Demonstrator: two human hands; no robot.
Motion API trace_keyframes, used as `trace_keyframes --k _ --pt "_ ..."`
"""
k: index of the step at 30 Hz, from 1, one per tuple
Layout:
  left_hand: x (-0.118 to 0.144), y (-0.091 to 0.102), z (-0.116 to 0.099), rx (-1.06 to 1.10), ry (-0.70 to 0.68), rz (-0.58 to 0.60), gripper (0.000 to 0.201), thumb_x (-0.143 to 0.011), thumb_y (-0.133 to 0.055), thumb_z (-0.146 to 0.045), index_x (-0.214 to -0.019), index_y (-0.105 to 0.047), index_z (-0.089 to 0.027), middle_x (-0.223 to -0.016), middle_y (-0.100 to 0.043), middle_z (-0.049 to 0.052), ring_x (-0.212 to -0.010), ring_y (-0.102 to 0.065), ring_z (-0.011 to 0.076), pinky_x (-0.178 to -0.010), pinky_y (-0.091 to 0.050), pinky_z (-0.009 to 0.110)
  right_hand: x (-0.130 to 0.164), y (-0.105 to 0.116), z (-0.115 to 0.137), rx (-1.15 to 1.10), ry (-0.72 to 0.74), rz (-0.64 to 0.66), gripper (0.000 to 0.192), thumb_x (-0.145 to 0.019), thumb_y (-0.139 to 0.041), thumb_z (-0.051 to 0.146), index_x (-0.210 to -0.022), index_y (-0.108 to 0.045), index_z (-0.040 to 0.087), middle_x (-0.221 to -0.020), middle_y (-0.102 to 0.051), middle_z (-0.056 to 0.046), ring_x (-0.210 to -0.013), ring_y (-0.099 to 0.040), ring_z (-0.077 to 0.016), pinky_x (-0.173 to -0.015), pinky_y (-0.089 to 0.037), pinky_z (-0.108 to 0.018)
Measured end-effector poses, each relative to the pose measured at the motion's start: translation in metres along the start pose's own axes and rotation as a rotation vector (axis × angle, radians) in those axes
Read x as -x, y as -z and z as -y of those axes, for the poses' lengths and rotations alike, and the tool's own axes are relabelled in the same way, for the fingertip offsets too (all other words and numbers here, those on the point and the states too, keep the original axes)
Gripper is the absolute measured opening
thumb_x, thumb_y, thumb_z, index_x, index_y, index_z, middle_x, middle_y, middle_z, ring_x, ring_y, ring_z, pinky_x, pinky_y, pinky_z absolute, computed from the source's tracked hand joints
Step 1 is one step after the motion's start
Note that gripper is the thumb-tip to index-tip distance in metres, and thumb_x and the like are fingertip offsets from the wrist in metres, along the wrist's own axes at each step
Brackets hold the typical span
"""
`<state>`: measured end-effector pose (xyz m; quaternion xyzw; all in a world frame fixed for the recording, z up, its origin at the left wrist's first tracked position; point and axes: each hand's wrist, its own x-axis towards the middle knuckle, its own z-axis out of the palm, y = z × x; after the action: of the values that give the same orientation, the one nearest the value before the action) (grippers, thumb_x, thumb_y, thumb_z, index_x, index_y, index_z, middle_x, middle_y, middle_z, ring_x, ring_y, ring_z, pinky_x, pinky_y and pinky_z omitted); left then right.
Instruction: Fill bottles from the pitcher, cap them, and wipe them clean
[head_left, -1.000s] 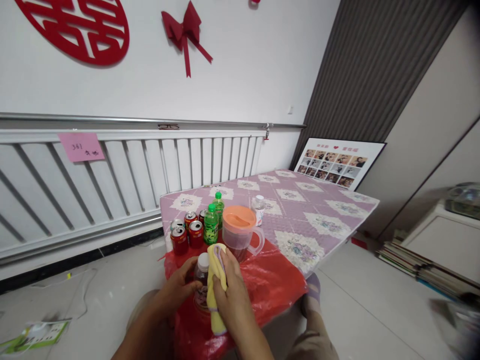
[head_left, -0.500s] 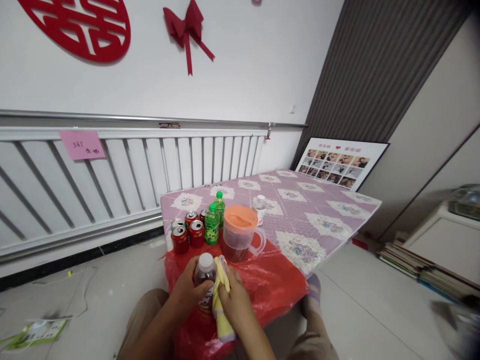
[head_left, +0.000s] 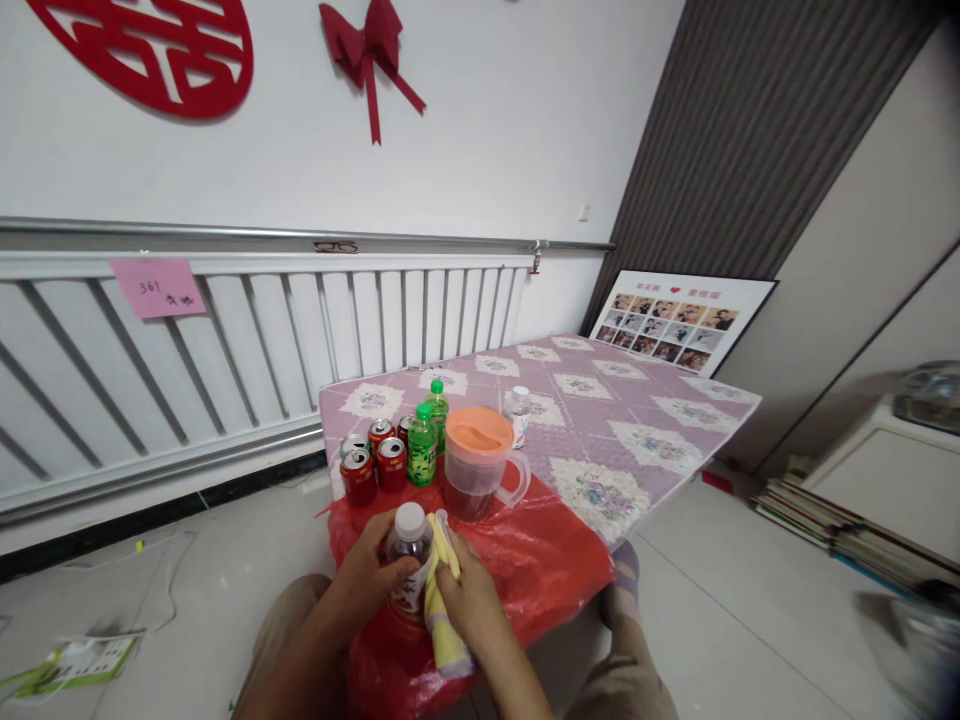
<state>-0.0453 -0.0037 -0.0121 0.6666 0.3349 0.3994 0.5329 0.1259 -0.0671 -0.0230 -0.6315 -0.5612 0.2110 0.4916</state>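
My left hand is wrapped round a clear plastic bottle with a white cap and dark contents, upright over the red plastic sheet. My right hand grips a yellow cloth with a purple edge, pressed against the bottle's right side. Just beyond stands a clear pitcher with an orange lid, partly filled with dark liquid. Left of it are two green bottles, the nearer green bottle among them, and several cans, including an opened red can.
Behind the pitcher, a small white-capped bottle stands on the flowered purple tablecloth. A white radiator runs along the wall. A photo board leans at the far right, and books are stacked on the floor.
The view has shifted slightly. Both hands keep their hold on the bottle and cloth, with the bottle's label a little more visible.
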Motion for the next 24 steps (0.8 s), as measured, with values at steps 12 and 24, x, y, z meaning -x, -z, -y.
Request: trace_keyframes --k 12,24 --pt "-0.001 0.002 -0.006 0.105 0.015 0.134 0.059 -0.076 -0.071 -0.028 -0.129 -0.046 -0.018 -0.134 -0.057 0.013 -0.122 -0.055 0.0304 -0.105 -0.043 0.044 0.013 0.004 0.031 0.011 0.099 -0.114 0.054 -0.087 -0.046 0.019 -0.141 -0.050 0.017 -0.149 -0.046 -0.013 -0.139 -0.041 -0.0226 -0.114 -0.036 -0.041" --pt "0.000 0.002 -0.008 0.061 0.012 0.141 0.058 -0.078 -0.069 -0.026 -0.131 -0.046 -0.019 -0.134 -0.058 0.012 -0.123 -0.055 0.0302 -0.107 -0.042 0.045 -0.049 0.010 0.038 -0.144 0.013 0.026 0.047 -0.082 -0.048 0.018 -0.127 -0.063 0.017 -0.127 -0.067 -0.010 -0.116 -0.061 -0.0215 -0.104 -0.045 -0.037"
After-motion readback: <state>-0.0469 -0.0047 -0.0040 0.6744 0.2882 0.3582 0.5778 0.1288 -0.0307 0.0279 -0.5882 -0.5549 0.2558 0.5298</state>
